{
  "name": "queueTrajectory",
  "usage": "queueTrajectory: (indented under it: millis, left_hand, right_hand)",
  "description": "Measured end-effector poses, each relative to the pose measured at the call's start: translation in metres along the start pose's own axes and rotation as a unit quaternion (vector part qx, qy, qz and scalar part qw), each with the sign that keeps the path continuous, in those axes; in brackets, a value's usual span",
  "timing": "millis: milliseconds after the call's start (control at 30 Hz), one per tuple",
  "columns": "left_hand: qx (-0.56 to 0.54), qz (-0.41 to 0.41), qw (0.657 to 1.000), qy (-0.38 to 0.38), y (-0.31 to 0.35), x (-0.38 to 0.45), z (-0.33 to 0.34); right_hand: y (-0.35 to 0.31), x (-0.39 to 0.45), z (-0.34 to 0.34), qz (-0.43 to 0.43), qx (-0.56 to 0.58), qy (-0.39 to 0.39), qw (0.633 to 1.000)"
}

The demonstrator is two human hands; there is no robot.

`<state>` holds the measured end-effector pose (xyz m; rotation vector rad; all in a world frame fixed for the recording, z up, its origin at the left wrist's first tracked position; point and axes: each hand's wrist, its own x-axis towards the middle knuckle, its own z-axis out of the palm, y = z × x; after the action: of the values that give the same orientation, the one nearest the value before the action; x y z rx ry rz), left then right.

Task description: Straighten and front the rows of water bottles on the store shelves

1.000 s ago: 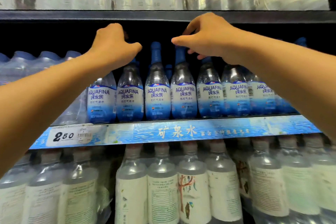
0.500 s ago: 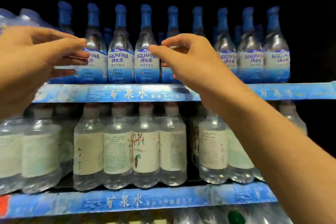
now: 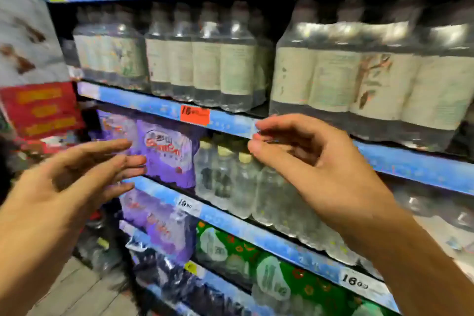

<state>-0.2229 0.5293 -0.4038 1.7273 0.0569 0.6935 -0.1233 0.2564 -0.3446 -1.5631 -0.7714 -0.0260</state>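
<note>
Shrink-wrapped packs of clear water bottles with pale labels [image 3: 205, 64] fill the upper shelf, with a larger pack [image 3: 372, 79] at the right. One shelf down stand clear bottles with cream caps [image 3: 230, 177] beside a purple-wrapped pack [image 3: 166, 159]. My left hand [image 3: 77, 177] hovers with fingers stretched toward the purple pack, holding nothing. My right hand [image 3: 307, 161] hangs in front of the cream-capped bottles, fingers loosely curled and empty, its fingertips near the blue shelf edge [image 3: 230, 123]. The picture is blurred.
A red price tag [image 3: 195, 115] sits on the blue shelf edge. Lower shelves hold another purple pack [image 3: 159, 226] and green-wrapped packs [image 3: 269, 277]. Red and white cartons [image 3: 38, 108] stand at the left. Grey floor tiles [image 3: 84, 290] show at the bottom left.
The view has dropped from the blue-capped bottle shelf to lower shelves. Both hands have left those bottle tops and come down, empty, in front of the purple pack and cream-capped bottles.
</note>
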Motion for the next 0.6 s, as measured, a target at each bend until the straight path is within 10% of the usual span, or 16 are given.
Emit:
queueTrajectory:
  millis: [600]
  left_hand:
    - [0.029,-0.244,0.916,0.317,-0.092,-0.303,-0.144]
  right_hand:
    - [0.137,-0.113,0.301,0.205,0.107,-0.356,0.905]
